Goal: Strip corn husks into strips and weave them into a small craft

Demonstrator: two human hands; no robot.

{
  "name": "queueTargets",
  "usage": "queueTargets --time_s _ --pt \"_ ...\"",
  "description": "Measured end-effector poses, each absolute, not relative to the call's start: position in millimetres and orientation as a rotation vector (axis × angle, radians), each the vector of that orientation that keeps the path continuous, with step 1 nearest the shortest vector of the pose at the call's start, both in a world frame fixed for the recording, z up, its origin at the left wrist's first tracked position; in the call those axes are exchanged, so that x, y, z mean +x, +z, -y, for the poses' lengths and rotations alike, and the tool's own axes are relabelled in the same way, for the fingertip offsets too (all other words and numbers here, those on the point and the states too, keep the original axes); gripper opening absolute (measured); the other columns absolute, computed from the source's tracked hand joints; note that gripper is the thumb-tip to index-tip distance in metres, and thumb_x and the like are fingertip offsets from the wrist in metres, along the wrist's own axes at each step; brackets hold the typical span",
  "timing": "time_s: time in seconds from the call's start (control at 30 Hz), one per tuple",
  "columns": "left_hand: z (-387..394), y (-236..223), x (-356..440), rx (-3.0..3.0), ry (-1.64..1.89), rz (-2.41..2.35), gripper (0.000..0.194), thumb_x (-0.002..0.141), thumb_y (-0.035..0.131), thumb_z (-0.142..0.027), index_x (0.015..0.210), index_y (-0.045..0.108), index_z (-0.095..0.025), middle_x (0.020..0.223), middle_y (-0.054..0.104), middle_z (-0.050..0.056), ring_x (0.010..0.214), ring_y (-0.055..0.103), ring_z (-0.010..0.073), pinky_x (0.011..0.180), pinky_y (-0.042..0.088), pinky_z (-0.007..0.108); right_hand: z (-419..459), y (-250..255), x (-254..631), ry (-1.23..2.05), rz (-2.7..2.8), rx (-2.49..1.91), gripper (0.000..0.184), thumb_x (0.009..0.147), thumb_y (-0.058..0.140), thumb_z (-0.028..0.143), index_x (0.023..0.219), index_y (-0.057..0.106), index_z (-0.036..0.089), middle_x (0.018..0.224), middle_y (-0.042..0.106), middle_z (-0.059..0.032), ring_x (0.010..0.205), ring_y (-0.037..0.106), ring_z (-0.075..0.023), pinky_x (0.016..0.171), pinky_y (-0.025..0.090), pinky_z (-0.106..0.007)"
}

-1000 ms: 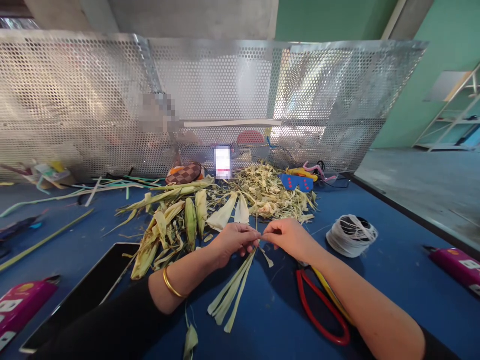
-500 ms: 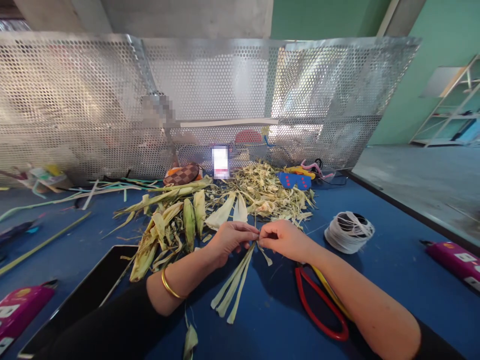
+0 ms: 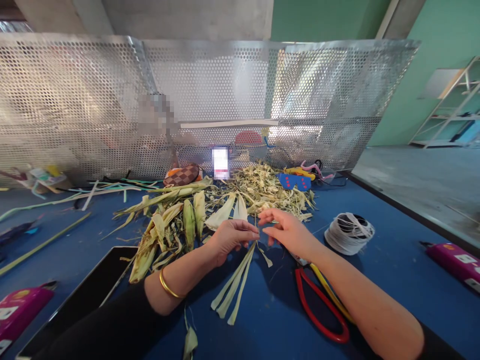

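My left hand pinches the top ends of a small bundle of pale corn husk strips that fan out toward me over the blue table. My right hand hovers just to the right of that pinch, its fingers spread and holding nothing. A gold bangle sits on my left wrist. Behind my hands lie unhusked corn cobs and a heap of torn husks.
A spool of white string stands to the right. Red and yellow handled scissors lie under my right forearm. A black tray sits at left, pink boxes at both edges. A perforated metal screen closes the back.
My right hand has let go of the strip ends and opened its fingers, lifting slightly away. My left hand has kept its pinch on the bundle.
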State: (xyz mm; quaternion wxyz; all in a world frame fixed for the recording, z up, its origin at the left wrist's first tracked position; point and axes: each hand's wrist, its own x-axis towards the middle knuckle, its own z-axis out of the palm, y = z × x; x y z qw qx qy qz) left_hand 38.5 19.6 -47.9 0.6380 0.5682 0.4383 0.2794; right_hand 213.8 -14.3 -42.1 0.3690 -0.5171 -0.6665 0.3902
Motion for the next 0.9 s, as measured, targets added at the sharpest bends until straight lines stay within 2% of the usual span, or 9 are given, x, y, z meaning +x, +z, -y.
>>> queueTargets --time_s 0.07,0.13,0.27,0.47,0.67,0.8,0.9 --pt "-20.0 -47.1 37.9 1.324 0.632 -0.974 0.025 0.053 0.077 -0.031 0.069 0.064 -0.016 0.050 0.052 -0.005 0.045 0.041 0.0052 0.041 0.023 0.019 14.0 -44.0 211.5 1.091 1.679 -1.272 0.036 0.073 0.052 0.013 0.108 0.053 0.022 0.115 0.061 -0.0065 0.051 0.061 -0.0079 0.050 0.045 -0.024" --pt "-20.6 -47.1 37.3 1.333 0.634 -0.956 0.024 0.054 0.077 -0.031 0.069 0.065 -0.016 0.050 0.052 -0.005 0.045 0.042 0.0053 0.042 0.023 0.019 14.6 -45.2 208.5 1.176 1.717 -1.221 0.032 0.073 0.052 0.012 0.104 0.055 0.022 0.107 0.065 -0.0050 0.056 0.064 -0.0104 0.052 0.047 -0.024" --pt "-21.6 -48.2 36.7 1.331 0.660 -0.943 0.022 0.055 0.077 -0.029 0.069 0.066 -0.016 0.052 0.054 -0.004 0.046 0.042 0.0054 0.042 0.023 0.019 15.6 -46.3 205.2 1.250 1.677 -1.175 0.018 0.075 0.055 0.015 0.092 0.058 0.019 0.082 0.068 -0.0027 0.070 0.066 -0.0150 0.065 0.051 -0.028" --pt "-23.3 -45.5 35.7 1.336 0.668 -0.933 0.021 0.056 0.076 -0.030 0.068 0.066 -0.016 0.054 0.057 -0.003 0.048 0.045 0.0062 0.043 0.026 0.019 13.6 -49.9 208.2 1.297 1.660 -1.144 0.019 0.078 0.055 0.018 0.096 0.056 0.018 0.083 0.068 -0.0032 0.073 0.068 -0.0166 0.070 0.051 -0.031" --pt "-20.6 -44.5 37.3 1.465 0.759 -0.949 0.016 0.061 0.072 -0.028 0.069 0.066 -0.015 0.056 0.059 -0.001 0.050 0.049 0.0075 0.046 0.033 0.019 12.3 -52.6 208.3 1.282 1.616 -1.159 0.025 0.076 0.055 0.014 0.100 0.054 0.018 0.077 0.067 -0.0005 0.069 0.068 -0.0163 0.068 0.051 -0.030" --pt "-17.2 -46.8 39.3 1.631 0.872 -0.984 0.006 0.065 0.065 -0.020 0.069 0.067 -0.016 0.062 0.065 0.000 0.055 0.055 0.0094 0.052 0.041 0.020 12.7 -50.6 206.0 1.212 1.600 -1.231 0.024 0.077 0.054 0.013 0.100 0.053 0.019 0.070 0.064 0.0014 0.066 0.068 -0.0161 0.064 0.052 -0.029" --pt "-13.6 -47.2 40.3 1.746 0.937 -1.013 0.012 0.068 0.064 -0.021 0.078 0.068 -0.017 0.071 0.069 0.002 0.064 0.062 0.0132 0.060 0.047 0.022 14.2 -49.5 204.4 1.096 1.648 -1.261 0.022 0.079 0.054 0.015 0.100 0.052 0.019 0.070 0.065 0.0005 0.066 0.068 -0.0166 0.065 0.051 -0.029"
